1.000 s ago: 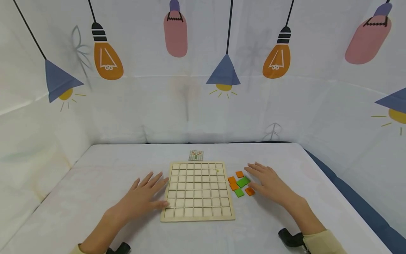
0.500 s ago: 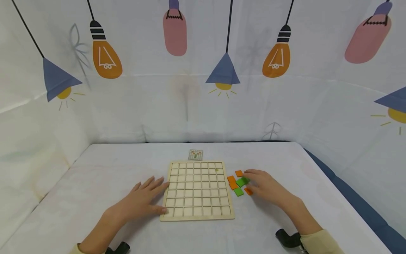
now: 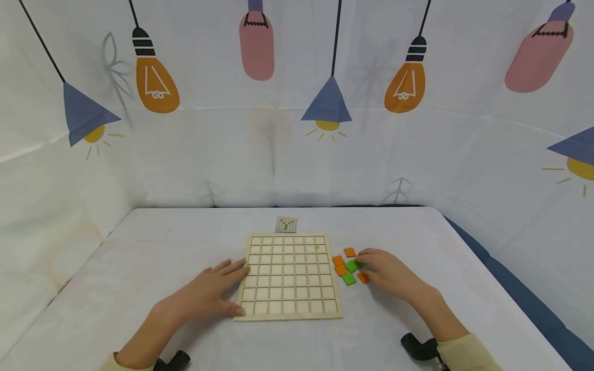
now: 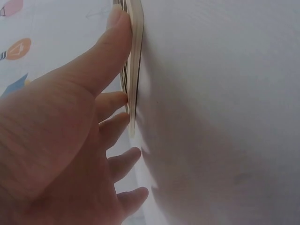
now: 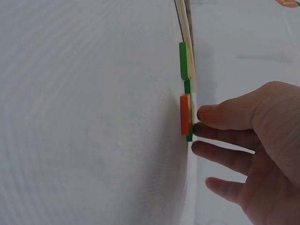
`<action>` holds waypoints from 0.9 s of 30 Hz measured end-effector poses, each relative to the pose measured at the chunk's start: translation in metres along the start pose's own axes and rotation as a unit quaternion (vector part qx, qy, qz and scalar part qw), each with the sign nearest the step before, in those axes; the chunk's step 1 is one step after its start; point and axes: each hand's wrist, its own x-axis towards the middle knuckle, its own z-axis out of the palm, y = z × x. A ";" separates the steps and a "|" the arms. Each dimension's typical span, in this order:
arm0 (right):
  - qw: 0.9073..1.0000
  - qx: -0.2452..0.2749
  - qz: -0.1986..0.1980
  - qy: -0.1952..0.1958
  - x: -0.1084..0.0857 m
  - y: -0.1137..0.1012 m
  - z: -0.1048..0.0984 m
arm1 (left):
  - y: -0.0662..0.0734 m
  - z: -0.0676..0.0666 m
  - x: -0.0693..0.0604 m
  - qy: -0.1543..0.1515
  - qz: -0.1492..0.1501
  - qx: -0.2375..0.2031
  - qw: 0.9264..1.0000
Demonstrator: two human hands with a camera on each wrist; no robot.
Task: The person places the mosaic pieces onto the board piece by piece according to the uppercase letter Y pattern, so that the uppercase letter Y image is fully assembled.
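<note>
In the head view, a pale wooden grid board (image 3: 287, 317) lies on the table with bare squares. My left hand (image 3: 199, 292) rests at its left edge, fingers spread and thumb on the near left corner; the left wrist view shows this thumb against the board (image 4: 136, 51). Right of the board lie green tiles (image 3: 349, 279) and orange tiles (image 3: 350, 252). My right hand (image 3: 396, 274) is over them with bent fingers touching a green tile (image 3: 351, 266), partly hidden. In the right wrist view the thumb is just apart from an orange tile (image 5: 185, 115).
A small card (image 3: 285, 224) with a coloured grid pattern lies behind the board. The white table (image 3: 185, 226) meets a white curtain (image 3: 209, 154) printed with lamps and bulbs. Blue fabric (image 3: 510, 278) shows past the table's right edge.
My right hand's fingers have bent and come down onto the green tile. My left fingers have lowered slightly along the board's edge, the hand staying in nearly the same place.
</note>
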 end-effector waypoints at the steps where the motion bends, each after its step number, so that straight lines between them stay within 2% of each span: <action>1: 1.000 0.001 -0.002 0.001 0.000 0.000 0.000 | 0.000 0.000 0.000 -0.003 -0.002 -0.001 1.000; 5: 1.000 -0.001 -0.006 0.005 0.003 0.002 0.002 | 0.001 -0.001 0.002 -0.009 -0.005 -0.004 1.000; 10: 1.000 -0.006 -0.008 0.005 0.005 0.004 0.002 | 0.001 -0.001 0.002 0.000 0.004 0.001 1.000; 18: 1.000 -0.003 -0.002 -0.002 0.005 0.003 0.001 | 0.002 -0.002 0.005 -0.006 -0.008 -0.007 1.000; 27: 1.000 -0.011 -0.007 -0.004 0.012 0.000 0.000 | 0.000 -0.001 0.003 -0.003 -0.007 -0.009 1.000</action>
